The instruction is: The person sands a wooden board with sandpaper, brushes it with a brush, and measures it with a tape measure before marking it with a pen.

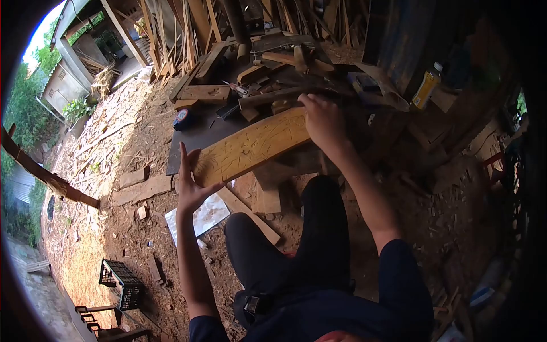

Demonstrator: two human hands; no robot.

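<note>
A long yellowish wooden board (pixel 250 143) with carved lines on its face spans my two hands, tilted up toward the right over the near edge of the dark worktable (pixel 191 139). My left hand (pixel 192 183) supports its lower left end, palm against the end, with thumb and fingers spread around the corners. At the upper right end, my right hand (pixel 323 122) is closed over the board, its fingers bent over the top edge. A blue roll of tape (pixel 181 117) lies on the table beyond the left half of the board.
Wood offcuts (pixel 206 93), a mallet-like wooden piece (pixel 300 58) and small tools crowd the tabletop. A yellow bottle (pixel 427 85) stands at right. Below are a white sheet (pixel 199 216), a plank (pixel 249 215) and a black crate (pixel 121 283) on chip-strewn ground. Timber strips (pixel 171 34) lean behind.
</note>
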